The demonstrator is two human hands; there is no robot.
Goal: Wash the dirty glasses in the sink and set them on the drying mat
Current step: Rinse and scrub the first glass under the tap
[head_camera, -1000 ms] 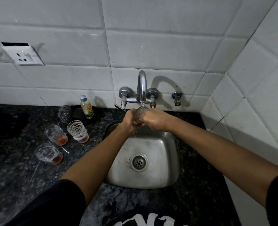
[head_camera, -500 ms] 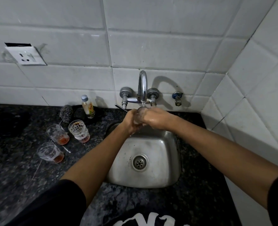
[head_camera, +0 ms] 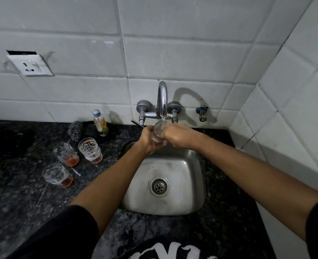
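A clear glass (head_camera: pixel 158 132) is held upright under the running tap (head_camera: pixel 162 101), above the back of the steel sink (head_camera: pixel 184 186). My left hand (head_camera: pixel 149 141) grips the glass from the left and below. My right hand (head_camera: pixel 178 136) grips it from the right, its fingers at the rim. Water falls into the glass. On the dark counter to the left stand three dirty glasses with reddish dregs: one at the back left (head_camera: pixel 66 154), a patterned one (head_camera: pixel 90 150) and one nearer me (head_camera: pixel 57 175).
A small soap bottle (head_camera: pixel 100 122) and a steel scrubber (head_camera: pixel 75 131) sit by the wall behind the dirty glasses. A thin stick lies on the counter at the left. A wall socket (head_camera: pixel 30 64) is at the upper left. Tiled wall closes off the right side.
Both hands stay at the tap with the glass. The glass now shows more between them, turned upright under the stream.
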